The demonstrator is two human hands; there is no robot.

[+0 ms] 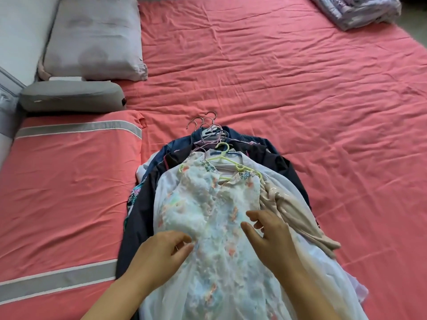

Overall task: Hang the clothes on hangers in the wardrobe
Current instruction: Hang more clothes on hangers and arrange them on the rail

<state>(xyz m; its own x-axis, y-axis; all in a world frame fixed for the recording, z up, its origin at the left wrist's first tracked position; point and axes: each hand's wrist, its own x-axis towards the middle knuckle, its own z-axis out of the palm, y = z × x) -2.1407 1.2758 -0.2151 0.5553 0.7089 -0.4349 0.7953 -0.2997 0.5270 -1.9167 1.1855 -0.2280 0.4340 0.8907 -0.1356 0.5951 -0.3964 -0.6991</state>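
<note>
Nearest, two bare forearms reach in from the bottom edge over a pile of clothes lying on a bed. The left hand [165, 249] has its fingers curled and appears to pinch a fold of the pale white-and-blue sheer dress with faint orange flowers [215, 229], which lies on top of the pile. The right hand [269, 229] rests over the same dress with fingers loosely bent and spread, gripping nothing that can be seen. The dress hangs on a light green plastic hanger [227, 159] at its far end. To its right lies a beige satin garment [291, 211]; beneath and to the left spreads a dark navy jacket [141, 204], with a blue denim garment [233, 132] further back. A cluster of metal and pale plastic hanger hooks [205, 123] sticks out at the pile's far end. All rest on the coral-pink bed sheet [300, 88]. Far left sit a grey contoured pillow [71, 95] and a lilac pillow [94, 40]; far right, a folded patterned quilt [360, 10].
</note>
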